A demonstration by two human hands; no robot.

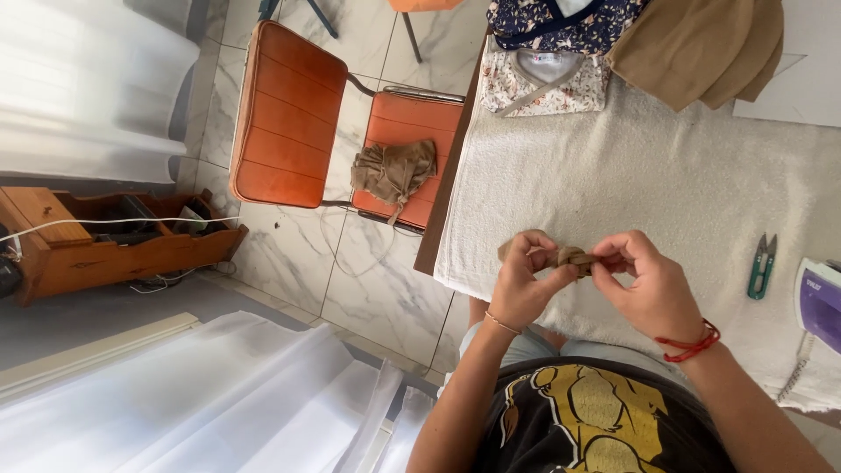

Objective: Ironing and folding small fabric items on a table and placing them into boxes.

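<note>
My left hand [524, 280] and my right hand [646, 285] meet just above the near edge of a white towel-covered table [648, 175]. Both pinch a small bunched piece of tan fabric [571, 257] between fingertips and thumbs. My left wrist carries a thin bracelet and my right wrist a red cord. The fabric's far side is hidden by my fingers.
Small green thread snips [761, 264] lie right of my hands, beside an iron [819, 302] at the table's right edge. Folded floral garments [547, 79] and a tan garment [701, 44] sit at the far end. An orange chair [333, 131] holding a bunched tan cloth [394, 171] stands left.
</note>
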